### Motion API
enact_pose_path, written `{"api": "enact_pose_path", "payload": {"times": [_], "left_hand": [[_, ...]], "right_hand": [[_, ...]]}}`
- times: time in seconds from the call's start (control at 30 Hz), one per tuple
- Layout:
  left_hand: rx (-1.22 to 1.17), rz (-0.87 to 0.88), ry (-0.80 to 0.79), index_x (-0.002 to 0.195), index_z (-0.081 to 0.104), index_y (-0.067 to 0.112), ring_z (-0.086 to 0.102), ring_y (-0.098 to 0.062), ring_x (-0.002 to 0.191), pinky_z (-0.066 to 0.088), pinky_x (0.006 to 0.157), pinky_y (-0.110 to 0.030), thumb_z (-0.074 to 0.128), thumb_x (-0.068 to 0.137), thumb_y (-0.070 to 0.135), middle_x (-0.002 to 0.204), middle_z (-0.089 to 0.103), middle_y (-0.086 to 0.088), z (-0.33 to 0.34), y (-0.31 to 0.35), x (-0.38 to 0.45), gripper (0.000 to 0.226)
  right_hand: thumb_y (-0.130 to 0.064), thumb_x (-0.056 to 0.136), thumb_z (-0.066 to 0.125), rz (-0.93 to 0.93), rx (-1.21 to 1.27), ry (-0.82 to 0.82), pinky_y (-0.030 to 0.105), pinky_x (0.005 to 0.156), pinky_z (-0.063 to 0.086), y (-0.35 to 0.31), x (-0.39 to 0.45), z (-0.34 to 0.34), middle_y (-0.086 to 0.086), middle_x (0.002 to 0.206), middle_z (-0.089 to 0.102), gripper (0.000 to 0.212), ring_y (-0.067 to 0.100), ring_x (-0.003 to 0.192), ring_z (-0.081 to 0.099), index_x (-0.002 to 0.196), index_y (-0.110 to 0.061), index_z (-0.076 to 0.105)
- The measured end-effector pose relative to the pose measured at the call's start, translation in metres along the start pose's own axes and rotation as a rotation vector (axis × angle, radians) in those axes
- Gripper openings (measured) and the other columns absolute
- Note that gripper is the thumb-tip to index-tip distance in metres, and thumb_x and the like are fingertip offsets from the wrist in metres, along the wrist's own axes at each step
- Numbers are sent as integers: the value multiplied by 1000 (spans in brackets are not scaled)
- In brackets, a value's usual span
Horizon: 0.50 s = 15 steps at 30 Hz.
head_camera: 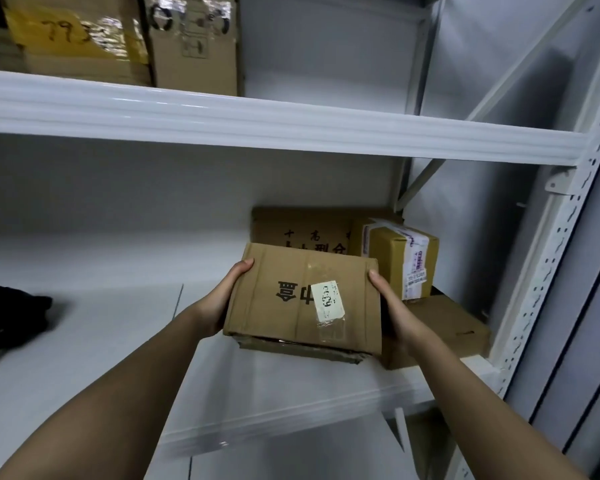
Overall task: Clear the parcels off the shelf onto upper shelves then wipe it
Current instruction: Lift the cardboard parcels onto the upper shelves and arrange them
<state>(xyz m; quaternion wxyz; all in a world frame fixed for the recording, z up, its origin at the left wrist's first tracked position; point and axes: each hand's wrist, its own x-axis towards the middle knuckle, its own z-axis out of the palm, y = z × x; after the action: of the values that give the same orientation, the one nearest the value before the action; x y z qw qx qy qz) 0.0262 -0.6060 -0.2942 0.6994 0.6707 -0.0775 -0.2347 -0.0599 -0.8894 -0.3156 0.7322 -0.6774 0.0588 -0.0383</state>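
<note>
Above the lower shelf (84, 358), left hand (219, 306) and right hand (392, 306) clamp the cardboard parcel (302, 299) by its sides; its sagging bottom could slip.

Held parcel (302, 299) before three parcels; cloth (11, 317) far left.

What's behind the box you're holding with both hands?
Behind the held box a wide flat carton with printed characters stands at the back; its lower part is hidden. To its right a taped box sits on another carton, also partly covered.
</note>
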Motion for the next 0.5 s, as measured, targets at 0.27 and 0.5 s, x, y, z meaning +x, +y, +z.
{"api": "enact_pose_path", "payload": {"times": [0.27,0.5], "left_hand": [[49,-13,-39,115,61,24,67,-25,90,53,75,-36,42,85,68,106,69,-11,-84,12,-39,56],[250,160,161,133,45,21,51,-20,117,44,96,-41,57,90,47,130,53,-3,-94,13,-42,53]], "right_hand": [[-64,70,58,-33,-15,48,39,82,52,13,-19,96,4,123,57,57,23,108,59,120,-37,45],[-77,47,69,-174,72,400,44,89,51,18,-39,133,5,137,42,95,27,116,53,127,-35,39]]}}
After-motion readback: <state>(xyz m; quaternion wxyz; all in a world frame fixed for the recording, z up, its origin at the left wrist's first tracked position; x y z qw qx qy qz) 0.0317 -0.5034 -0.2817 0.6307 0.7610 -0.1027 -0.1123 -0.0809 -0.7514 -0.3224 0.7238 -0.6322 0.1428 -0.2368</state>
